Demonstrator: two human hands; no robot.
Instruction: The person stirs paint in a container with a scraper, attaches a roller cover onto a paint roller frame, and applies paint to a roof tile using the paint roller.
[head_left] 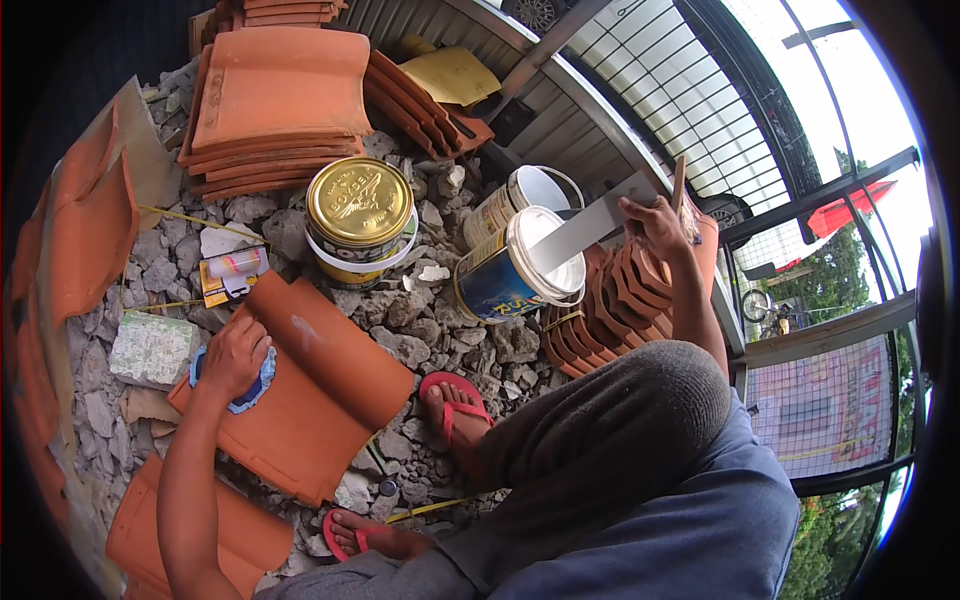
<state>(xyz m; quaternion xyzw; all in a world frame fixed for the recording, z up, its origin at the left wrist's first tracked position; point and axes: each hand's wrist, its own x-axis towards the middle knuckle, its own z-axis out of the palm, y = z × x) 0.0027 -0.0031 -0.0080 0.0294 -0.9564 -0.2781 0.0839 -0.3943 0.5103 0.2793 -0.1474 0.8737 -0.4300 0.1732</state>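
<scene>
**Wobbly tile and an open bucket, what could go wrong here?**

So the main orange roof tile point(290, 425) is lying straight on broken rubble point(400, 345), nothing flat under it that I can see. The left hand point(235, 358) is over a blue thing point(258, 392) near the tile's left corner. Can't tell whether those fingers are clasping it or just leaning on it, the hand covers most of it. Cloth or some kind of lid, no clue.

My worry: weight that close to the corner, with lumpy stones below, could rock the tile or even crack it if there's a hollow underneath.

Right hand point(655, 230) has its fingers wrapped around the upper end of a wide grey blade point(600, 222), and the lower end reaches into the mouth of the blue-and-white bucket point(490, 282). That bucket sits on rubble too, so levering the blade against the rim might tip it. A loose grip could also drop the blade in, or let it swing into the tile stack point(615, 310) just beside the bucket.

Also, a red flip-flop point(465, 407) right next to the main tile's right corner? Open toes, so a sliding tile would hurt.
</scene>
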